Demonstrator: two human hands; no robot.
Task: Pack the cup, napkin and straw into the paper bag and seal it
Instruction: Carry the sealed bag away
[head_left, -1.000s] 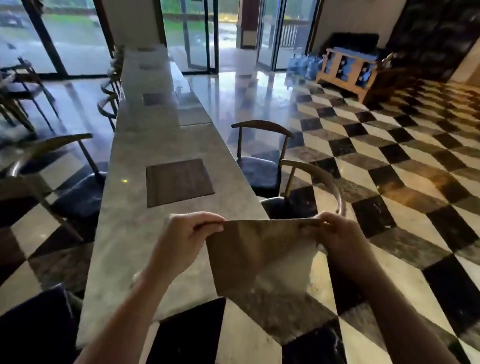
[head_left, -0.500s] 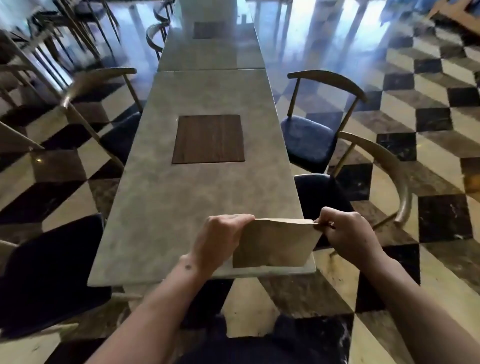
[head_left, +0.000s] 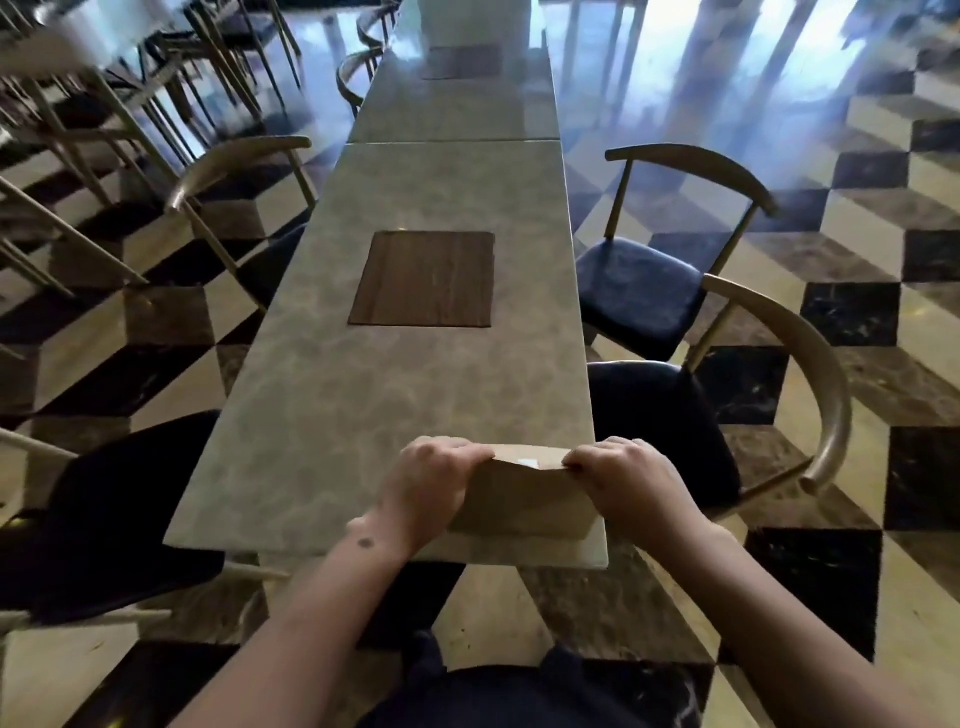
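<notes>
A brown paper bag (head_left: 524, 501) stands on the near right corner of the grey marble table (head_left: 374, 415). My left hand (head_left: 434, 480) grips the bag's top edge on the left, and my right hand (head_left: 631, 480) pinches the top edge on the right. The top is pulled slightly apart and a small white patch (head_left: 527, 462) shows just inside the edge. The cup, the napkin and the straw are not in sight.
A square brown wooden inlay (head_left: 423, 279) sits in the middle of the table. Two dark-seated chairs (head_left: 644, 291) stand to the right and another chair (head_left: 104, 509) at the near left. More tables continue beyond, over a checkered floor.
The bag came from the air at the table's right side down onto the near right corner. The camera tilted down and shifted to face the table's end. Both hands kept hold of the top edge.
</notes>
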